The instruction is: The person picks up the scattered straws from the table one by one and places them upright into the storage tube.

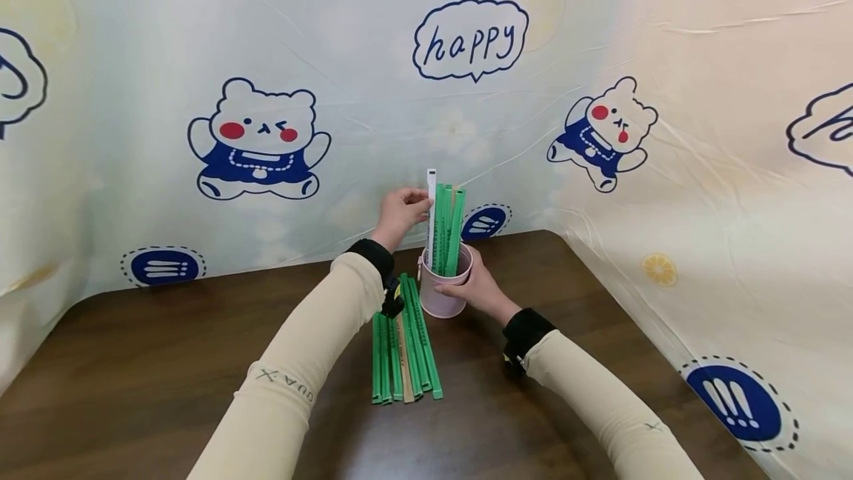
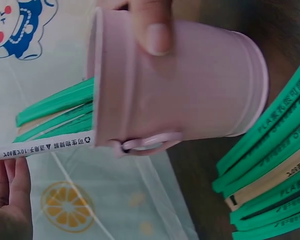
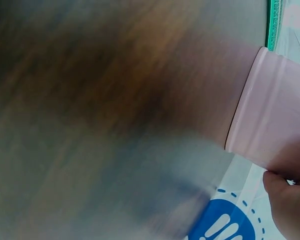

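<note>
A small pink bucket (image 1: 441,304) stands on the table with several green-wrapped straws (image 1: 446,232) and a brown one upright in it. My left hand (image 1: 400,215) pinches a white-wrapped straw (image 1: 431,215) near its top; the straw's lower end is inside the bucket, hidden by the wall. Around the bucket's right side my right hand (image 1: 485,286) grips it, the thumb across the front in the left wrist view. A row of loose green-wrapped straws (image 1: 421,350) lies on the table left of the bucket, with a brown-wrapped straw (image 1: 403,361) among them.
The brown wooden table (image 1: 220,376) ends just behind the bucket. A pale printed cloth (image 1: 373,35) with bears and speech bubbles hangs along the back and right. The left forearm passes over part of the loose straws.
</note>
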The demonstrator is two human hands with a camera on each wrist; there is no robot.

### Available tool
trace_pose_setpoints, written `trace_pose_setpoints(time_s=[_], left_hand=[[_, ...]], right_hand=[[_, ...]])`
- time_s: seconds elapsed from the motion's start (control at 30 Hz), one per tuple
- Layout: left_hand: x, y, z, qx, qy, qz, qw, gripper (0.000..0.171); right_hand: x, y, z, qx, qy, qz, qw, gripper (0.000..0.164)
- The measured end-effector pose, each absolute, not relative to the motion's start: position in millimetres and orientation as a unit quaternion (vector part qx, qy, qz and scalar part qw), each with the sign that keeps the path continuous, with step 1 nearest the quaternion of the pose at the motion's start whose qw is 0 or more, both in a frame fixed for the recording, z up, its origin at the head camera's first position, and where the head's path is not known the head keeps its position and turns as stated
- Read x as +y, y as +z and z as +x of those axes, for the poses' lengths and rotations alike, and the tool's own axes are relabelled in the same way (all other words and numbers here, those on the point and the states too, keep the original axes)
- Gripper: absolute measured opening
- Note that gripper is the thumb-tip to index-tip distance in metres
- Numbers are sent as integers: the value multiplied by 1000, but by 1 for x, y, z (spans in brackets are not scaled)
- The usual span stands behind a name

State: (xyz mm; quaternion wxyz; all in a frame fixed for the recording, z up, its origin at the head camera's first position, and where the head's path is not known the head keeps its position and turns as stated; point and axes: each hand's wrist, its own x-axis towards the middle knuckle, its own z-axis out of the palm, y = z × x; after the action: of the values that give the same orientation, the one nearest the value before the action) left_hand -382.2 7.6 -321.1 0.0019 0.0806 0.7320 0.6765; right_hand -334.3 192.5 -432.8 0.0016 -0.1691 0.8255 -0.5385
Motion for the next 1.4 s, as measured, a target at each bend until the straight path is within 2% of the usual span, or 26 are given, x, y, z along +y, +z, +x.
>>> trace_pose_setpoints(time_s=[0.6, 0.83, 1.0, 1.13, 1.3, 1.4], left_hand=[[1, -353, -377, 769, 638, 45, -9, 29], [5, -351, -374, 774, 631, 52, 2, 32], [4, -345, -375, 768, 638, 54, -3, 40], [0, -346, -375, 772, 634, 53, 8, 46], [-13, -346, -377, 795, 604, 46, 14, 44], [-25, -343, -378, 814, 577, 44, 48, 43]], right_hand=[[182, -441, -328, 825, -542, -160, 6, 98], [184, -441, -330, 825, -540, -168, -2, 98], [186, -438, -333, 823, -540, -176, -7, 99], [190, -437, -332, 824, -543, -163, 0, 99], [192, -436, -332, 825, -546, -147, 6, 99], [194, -432, -335, 828, -540, -148, 1, 99]])
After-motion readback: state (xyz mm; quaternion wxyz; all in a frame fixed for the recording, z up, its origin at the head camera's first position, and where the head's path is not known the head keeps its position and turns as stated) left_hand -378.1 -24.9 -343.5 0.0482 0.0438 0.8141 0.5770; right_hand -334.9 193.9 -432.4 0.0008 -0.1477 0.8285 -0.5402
